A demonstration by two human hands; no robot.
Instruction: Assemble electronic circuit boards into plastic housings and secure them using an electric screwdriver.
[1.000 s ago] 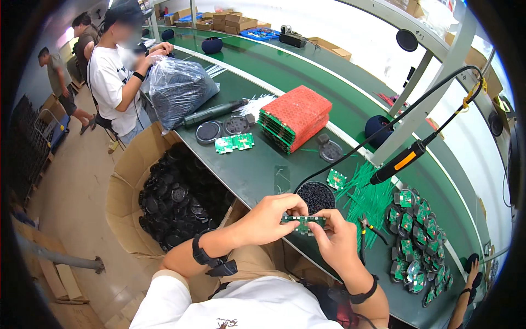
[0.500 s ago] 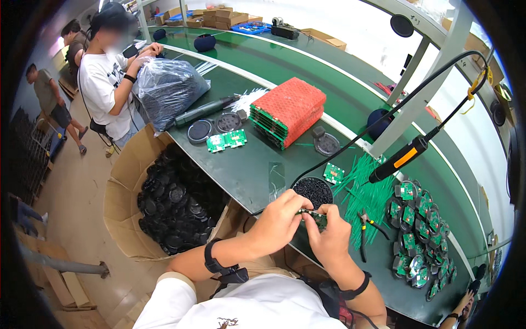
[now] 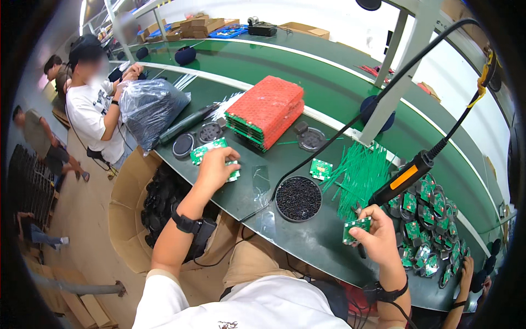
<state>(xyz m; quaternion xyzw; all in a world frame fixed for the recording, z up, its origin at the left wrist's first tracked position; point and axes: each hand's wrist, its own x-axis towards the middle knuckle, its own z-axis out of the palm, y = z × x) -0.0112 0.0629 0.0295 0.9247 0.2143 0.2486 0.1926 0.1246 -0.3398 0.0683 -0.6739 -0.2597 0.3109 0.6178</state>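
My left hand is over the table's left part, fingers curled on a small green circuit board. Beside it lies another green board, partly covered by the hand. To the right, my right hand pinches a green circuit board between thumb and fingers. Cutting pliers lie mostly hidden beneath that hand. A single green board rests by the round dish of small black parts. Round black housings sit beyond my left hand.
A red-wrapped stack of boards stands mid-table. Green strips lie below a hanging electric screwdriver. Black parts with boards are piled right. A carton stands left, near a co-worker and a plastic bag.
My hands, together over the table's front edge before, have parted. The left has moved left to the boards; the right has moved right with a board, over the pliers.
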